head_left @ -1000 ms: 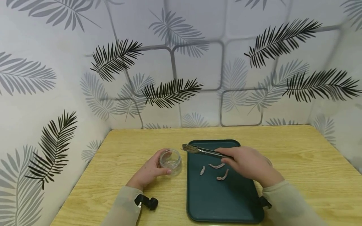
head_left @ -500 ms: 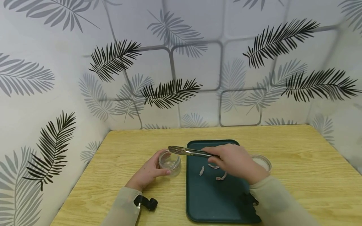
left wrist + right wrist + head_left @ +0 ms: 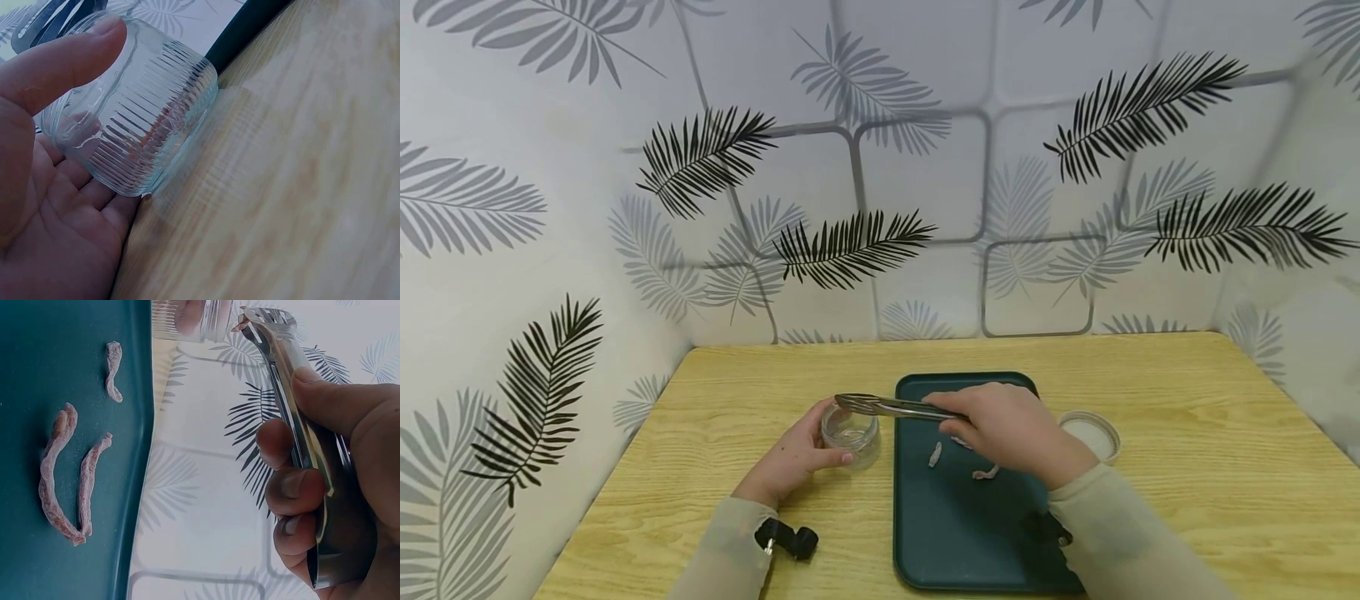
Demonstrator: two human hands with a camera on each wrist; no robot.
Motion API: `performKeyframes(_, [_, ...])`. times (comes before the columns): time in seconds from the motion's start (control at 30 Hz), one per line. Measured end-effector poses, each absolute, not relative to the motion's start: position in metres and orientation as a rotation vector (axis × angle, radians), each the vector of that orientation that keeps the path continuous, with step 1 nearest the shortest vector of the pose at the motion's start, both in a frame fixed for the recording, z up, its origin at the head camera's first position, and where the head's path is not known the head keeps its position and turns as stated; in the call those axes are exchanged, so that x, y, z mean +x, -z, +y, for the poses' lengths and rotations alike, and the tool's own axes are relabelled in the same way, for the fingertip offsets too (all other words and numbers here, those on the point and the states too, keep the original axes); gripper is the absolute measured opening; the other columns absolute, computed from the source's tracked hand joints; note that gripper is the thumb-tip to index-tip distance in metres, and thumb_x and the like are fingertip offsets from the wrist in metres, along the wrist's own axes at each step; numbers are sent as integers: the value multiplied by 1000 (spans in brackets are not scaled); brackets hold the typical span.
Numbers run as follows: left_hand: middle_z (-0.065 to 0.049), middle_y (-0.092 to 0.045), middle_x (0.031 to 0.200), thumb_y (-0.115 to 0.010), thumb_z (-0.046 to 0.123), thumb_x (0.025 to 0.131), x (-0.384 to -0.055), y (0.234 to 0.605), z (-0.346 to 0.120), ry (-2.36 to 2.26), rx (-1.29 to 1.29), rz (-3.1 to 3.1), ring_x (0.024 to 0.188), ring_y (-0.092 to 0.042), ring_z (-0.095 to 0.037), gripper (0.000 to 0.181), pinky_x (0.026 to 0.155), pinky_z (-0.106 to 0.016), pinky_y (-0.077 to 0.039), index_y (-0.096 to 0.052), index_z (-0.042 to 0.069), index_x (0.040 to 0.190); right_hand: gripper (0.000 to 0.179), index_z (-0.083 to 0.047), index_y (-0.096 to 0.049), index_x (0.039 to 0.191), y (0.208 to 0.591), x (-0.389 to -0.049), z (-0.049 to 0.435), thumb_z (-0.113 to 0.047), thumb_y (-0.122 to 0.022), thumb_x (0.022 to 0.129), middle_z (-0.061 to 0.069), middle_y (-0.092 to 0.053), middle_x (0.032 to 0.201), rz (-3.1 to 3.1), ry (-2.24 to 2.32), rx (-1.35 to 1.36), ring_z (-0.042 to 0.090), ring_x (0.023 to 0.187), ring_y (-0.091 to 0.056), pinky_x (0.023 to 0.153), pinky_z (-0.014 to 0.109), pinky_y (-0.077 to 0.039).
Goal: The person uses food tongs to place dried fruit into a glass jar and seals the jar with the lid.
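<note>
Left hand [image 3: 790, 460] curls around a ribbed glass jar [image 3: 851, 432] on the table [image 3: 1187, 483]. Right hand [image 3: 1011, 432] squeezes metal tongs [image 3: 891, 407] shut, tips above the jar's mouth. No readable writing.

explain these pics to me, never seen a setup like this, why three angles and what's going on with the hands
No machine here: a person works with two bare hands and wears three cameras. One sits on the head and looks down at the wooden table. One sits on each wrist and shows that hand's work close up.

In the head view, the left hand holds a small ribbed glass jar standing on the table. The left wrist view shows the same jar with the thumb and fingers round it.

The right hand grips metal tongs, whose tips reach over the jar's mouth. The right wrist view shows the tongs squeezed together; whether they pinch anything is hard to tell.

A dark green tray holds three pinkish strips. A round lid lies right of the tray.
</note>
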State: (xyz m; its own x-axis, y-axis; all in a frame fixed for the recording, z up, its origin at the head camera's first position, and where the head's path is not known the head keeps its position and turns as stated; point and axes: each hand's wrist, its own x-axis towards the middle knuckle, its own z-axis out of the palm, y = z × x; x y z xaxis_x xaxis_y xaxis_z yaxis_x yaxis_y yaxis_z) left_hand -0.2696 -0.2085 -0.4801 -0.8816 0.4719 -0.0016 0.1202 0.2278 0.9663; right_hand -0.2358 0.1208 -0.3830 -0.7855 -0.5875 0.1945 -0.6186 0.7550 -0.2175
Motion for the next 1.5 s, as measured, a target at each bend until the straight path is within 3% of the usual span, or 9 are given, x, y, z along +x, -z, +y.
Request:
performKeyframes(0.43, [-11,-40,155,-79,11,88,-271,481,-209,-1696,546,2216,134,-47,-30,88,105,-35,-40,-26,15,159,48,-25,-60,143,385,-237,126,-39,-67,98,-19,-48,63,-2870,-431,950,2,52,-43,50,28,-37])
performKeyframes(0.67, [-13,-36,159,-78,11,90,-271,480,-210,-1681,622,2230,145,-34,-29,84,113,-47,-30,-29,13,158,49,-23,-59,144,389,-236,146,-35,-68,97,-19,-46,62,-2870,-457,948,2,51,-41,50,28,-36])
performKeyframes(0.97, [-13,-36,160,-78,11,90,-272,482,-211,-1696,628,2203,145,-34,-30,83,113,-50,-29,-29,13,158,49,-20,-60,143,394,-231,173,-32,-69,97,-20,-49,68,-2892,-451,924,1,58,-45,58,31,-40])
performKeyframes(1.5, [-12,-36,159,-78,13,91,-270,479,-212,-1684,640,2215,143,-37,-29,82,113,-49,-29,-29,14,158,52,-23,-62,141,412,-218,211,-38,-73,93,-16,-47,67,-3030,-469,888,3,59,-42,57,29,-37])
